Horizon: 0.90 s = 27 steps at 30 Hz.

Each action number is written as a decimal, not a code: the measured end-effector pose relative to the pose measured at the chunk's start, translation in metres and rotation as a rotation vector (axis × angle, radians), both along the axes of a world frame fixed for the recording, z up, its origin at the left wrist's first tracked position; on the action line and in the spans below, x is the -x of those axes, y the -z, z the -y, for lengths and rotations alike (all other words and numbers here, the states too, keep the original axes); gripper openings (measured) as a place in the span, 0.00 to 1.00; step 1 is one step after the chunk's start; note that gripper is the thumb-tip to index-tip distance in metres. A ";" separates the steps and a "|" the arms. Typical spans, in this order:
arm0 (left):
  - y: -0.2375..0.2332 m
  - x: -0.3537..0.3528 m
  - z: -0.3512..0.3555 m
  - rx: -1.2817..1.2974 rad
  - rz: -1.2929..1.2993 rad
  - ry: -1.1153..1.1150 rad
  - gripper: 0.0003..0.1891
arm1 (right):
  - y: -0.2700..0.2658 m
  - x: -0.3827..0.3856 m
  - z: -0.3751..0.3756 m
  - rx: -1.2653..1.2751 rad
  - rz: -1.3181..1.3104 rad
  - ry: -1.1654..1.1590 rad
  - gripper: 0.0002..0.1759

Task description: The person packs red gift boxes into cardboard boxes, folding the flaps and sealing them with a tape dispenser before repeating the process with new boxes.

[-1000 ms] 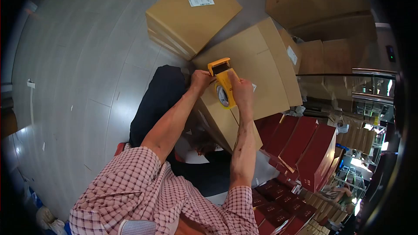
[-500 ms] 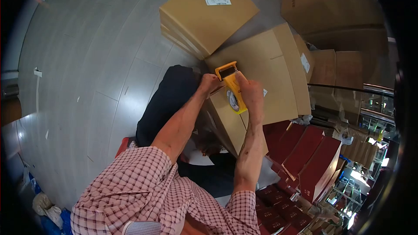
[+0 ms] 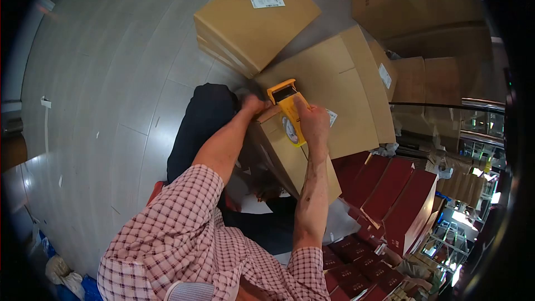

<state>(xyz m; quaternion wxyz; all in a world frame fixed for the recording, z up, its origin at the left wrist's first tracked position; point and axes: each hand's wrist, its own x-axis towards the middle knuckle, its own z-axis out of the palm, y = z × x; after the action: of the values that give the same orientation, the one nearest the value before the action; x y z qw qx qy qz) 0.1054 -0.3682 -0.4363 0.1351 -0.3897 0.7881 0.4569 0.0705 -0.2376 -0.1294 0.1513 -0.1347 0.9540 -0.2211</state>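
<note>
A yellow tape gun (image 3: pixel 290 114) with a roll of tape in it is gripped in my right hand (image 3: pixel 314 125). It lies over an open cardboard carton (image 3: pixel 340 89), close to the flap (image 3: pixel 312 170) on my side. My left hand (image 3: pixel 253 105), its fingers closed, is at the left corner of this carton, just left of the tape gun's head. What those fingers pinch, if anything, is hidden.
A closed carton (image 3: pixel 256 22) with a white label stands beyond the open one. Large brown cartons (image 3: pixel 418 5) are stacked at the upper right. Dark red boxes (image 3: pixel 390 195) lie to the right. Grey floor (image 3: pixel 111 67) stretches along the left.
My left hand has shifted slightly left and down along the carton corner. The tape gun and right hand sit slightly further left in view, as does the whole scene, from a small head turn.
</note>
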 end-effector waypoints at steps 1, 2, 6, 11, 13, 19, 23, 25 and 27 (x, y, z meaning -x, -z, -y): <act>-0.024 0.007 0.014 0.074 -0.138 -0.030 0.24 | 0.001 0.007 -0.001 -0.002 -0.005 -0.006 0.39; -0.035 0.015 0.026 0.142 -0.273 -0.050 0.26 | 0.001 0.011 -0.003 -0.013 -0.013 -0.029 0.38; -0.083 0.015 0.008 -1.069 -0.994 0.015 0.26 | -0.004 0.006 -0.002 0.034 0.054 0.008 0.36; -0.092 0.014 0.001 -1.069 -0.854 0.277 0.26 | 0.000 0.003 -0.009 0.088 0.013 0.047 0.35; -0.096 0.017 0.005 -1.075 -0.784 0.301 0.25 | -0.002 0.002 -0.011 0.105 0.021 0.034 0.36; -0.097 0.023 0.023 -0.987 -0.647 0.360 0.23 | -0.001 0.001 -0.019 0.209 0.022 0.021 0.34; -0.087 0.019 0.034 -0.869 -0.602 0.412 0.22 | -0.010 0.003 -0.021 0.175 0.102 0.016 0.34; -0.077 0.011 0.045 -0.797 -0.574 0.438 0.22 | -0.017 0.004 -0.023 0.179 0.139 0.001 0.34; -0.085 0.007 0.037 -1.034 -0.548 0.302 0.22 | -0.017 0.002 -0.024 0.193 0.123 0.022 0.34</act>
<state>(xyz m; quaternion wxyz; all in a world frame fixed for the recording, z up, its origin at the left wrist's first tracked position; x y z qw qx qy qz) 0.0980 -0.4052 -0.3518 0.1623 -0.0254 0.5166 0.8403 0.0684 -0.2133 -0.1126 0.1937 -0.1243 0.9186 -0.3212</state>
